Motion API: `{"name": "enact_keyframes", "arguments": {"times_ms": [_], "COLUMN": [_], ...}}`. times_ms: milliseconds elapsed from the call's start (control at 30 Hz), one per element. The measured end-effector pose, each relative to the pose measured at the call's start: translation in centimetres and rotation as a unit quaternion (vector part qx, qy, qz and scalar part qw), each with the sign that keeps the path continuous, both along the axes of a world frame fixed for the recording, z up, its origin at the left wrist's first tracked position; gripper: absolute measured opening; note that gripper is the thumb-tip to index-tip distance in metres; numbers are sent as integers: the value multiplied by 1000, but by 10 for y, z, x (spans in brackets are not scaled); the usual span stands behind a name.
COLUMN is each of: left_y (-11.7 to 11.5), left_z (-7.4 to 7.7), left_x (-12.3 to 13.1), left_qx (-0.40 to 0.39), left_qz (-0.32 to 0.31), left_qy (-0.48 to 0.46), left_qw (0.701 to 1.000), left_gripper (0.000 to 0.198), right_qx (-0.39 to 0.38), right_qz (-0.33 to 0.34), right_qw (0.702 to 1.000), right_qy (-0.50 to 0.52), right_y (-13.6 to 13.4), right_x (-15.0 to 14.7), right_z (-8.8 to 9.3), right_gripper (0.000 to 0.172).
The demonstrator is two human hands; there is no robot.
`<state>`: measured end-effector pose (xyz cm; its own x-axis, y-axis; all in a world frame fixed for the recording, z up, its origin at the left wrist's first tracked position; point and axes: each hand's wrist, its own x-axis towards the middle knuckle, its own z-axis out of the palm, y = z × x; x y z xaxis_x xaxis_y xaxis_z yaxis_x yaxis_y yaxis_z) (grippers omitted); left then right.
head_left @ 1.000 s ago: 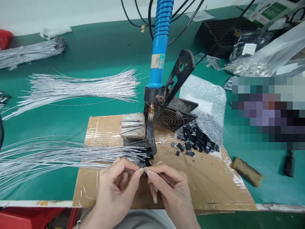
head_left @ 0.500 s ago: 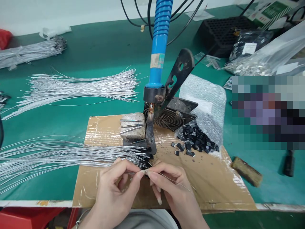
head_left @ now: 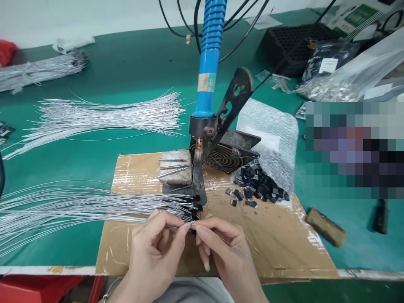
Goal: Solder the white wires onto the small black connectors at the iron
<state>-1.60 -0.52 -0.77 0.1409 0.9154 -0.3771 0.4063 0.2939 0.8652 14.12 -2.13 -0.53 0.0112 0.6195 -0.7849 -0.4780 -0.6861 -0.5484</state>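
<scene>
My left hand [head_left: 154, 254] and my right hand [head_left: 225, 256] meet fingertip to fingertip over the cardboard sheet [head_left: 277, 240], both pinched on one thin silver wire [head_left: 235, 248] that trails off to the right. Just beyond the fingertips lie the black-tipped ends of a wire bundle [head_left: 78, 206] fanned out to the left. A blue-handled soldering iron [head_left: 208, 71] stands in its dark stand [head_left: 233, 145], tip pointing down near a grey sponge block [head_left: 176, 168]. A heap of small black parts [head_left: 259, 183] lies to the right of the stand.
A second fan of silver wires [head_left: 104, 115] lies farther back, and a tied bundle [head_left: 41, 69] at far left. Bubble wrap [head_left: 271, 130], a black tray [head_left: 290, 42], plastic bags [head_left: 344, 80] and a brown block [head_left: 325, 227] sit to the right. Black cables [head_left: 186, 21] hang behind.
My hands stay pinched on the wire with only slight finger shifts; the right fingers have curled a little lower. The view has shifted slightly.
</scene>
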Motion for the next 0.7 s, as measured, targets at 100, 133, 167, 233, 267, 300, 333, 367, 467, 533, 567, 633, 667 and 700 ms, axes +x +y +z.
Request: {"name": "enact_keyframes", "arguments": {"times_ms": [100, 133, 167, 233, 267, 300, 333, 367, 467, 533, 567, 633, 667, 700], "left_y": [-2, -3, -5, -8, -9, -10, -10, -10, -10, -10, -10, -9, -9, -8], "left_z": [-1, -2, -3, -4, -5, -7, -8, -9, -13, -14, -14, -14, -14, -14], "left_x": [0, 0, 1, 1, 2, 2, 2, 1, 0, 0, 0, 0, -1, -3], "left_qx": [3, 8, 12, 11, 5, -1, -5, -5, 15, 22, 20, 8, 3, 0], "left_qz": [2, 4, 8, 26, 37, 50, 60, 67, 54, 55, 62, 79, 80, 76], "left_qy": [1, 0, -1, 1, 5, 9, 13, 16, 27, 44, 53, 61, 59, 54], "left_qw": [1000, 1000, 1000, 1000, 999, 999, 998, 998, 998, 997, 997, 995, 995, 996], "left_gripper": [18, 18, 17, 16, 15, 15, 14, 13, 13, 16, 17, 20, 20, 20], "right_qx": [15, 22, 27, 33, 35, 37, 39, 42, 46, 46, 48, 53, 59, 63], "right_qz": [-3, -7, -11, -25, -35, -44, -50, -56, -70, -74, -73, -65, -64, -67], "right_qw": [1000, 999, 999, 999, 998, 998, 998, 997, 996, 996, 996, 996, 995, 995], "right_qy": [17, 25, 30, 31, 29, 30, 31, 31, 32, 34, 35, 39, 43, 44], "right_y": [-2, -4, -5, -8, -9, -10, -11, -11, -12, -12, -12, -11, -11, -10], "right_x": [0, 0, -2, -6, -8, -10, -12, -14, -18, -21, -22, -24, -24, -21], "right_z": [-5, -7, -10, -14, -16, -18, -20, -21, -25, -27, -27, -28, -27, -25], "right_gripper": [19, 18, 17, 18, 19, 21, 23, 24, 27, 27, 26, 27, 32, 41]}}
